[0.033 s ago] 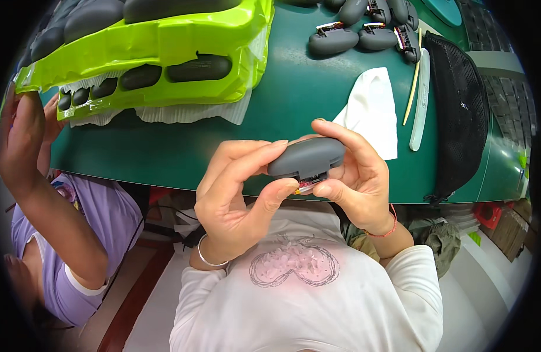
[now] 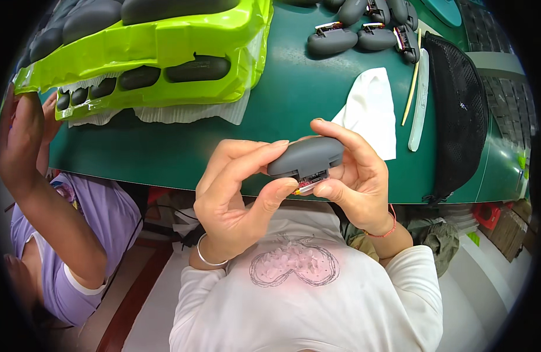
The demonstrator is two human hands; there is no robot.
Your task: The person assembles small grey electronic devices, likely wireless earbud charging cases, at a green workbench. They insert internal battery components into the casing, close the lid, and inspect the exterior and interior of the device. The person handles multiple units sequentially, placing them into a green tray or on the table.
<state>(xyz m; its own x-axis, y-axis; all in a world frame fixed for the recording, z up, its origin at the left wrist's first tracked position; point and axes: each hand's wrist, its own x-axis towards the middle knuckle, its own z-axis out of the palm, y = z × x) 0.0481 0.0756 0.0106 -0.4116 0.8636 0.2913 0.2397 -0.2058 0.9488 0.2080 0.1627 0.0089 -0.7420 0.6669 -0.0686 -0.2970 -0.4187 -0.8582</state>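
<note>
Between my two hands is a dark grey oval plastic casing [image 2: 305,157], held up over the table's near edge. Its lower side shows an opening with small inner parts and red, yellow and white bits. My left hand [image 2: 241,185] grips its left end, fingers on top and thumb by the opening. At the right end my right hand [image 2: 358,182] holds it, with the index finger behind and the thumb below. What the fingers behind the casing touch is hidden.
Several similar casings [image 2: 332,42] lie at the back of the green table [image 2: 294,88]. Bright green trays [image 2: 159,44] of dark pieces are stacked at left, beside another person's hand [image 2: 25,126]. To the right are a white cloth [image 2: 373,111], a thin stick [image 2: 411,82], a translucent strip [image 2: 420,102] and a black mesh pouch [image 2: 458,111].
</note>
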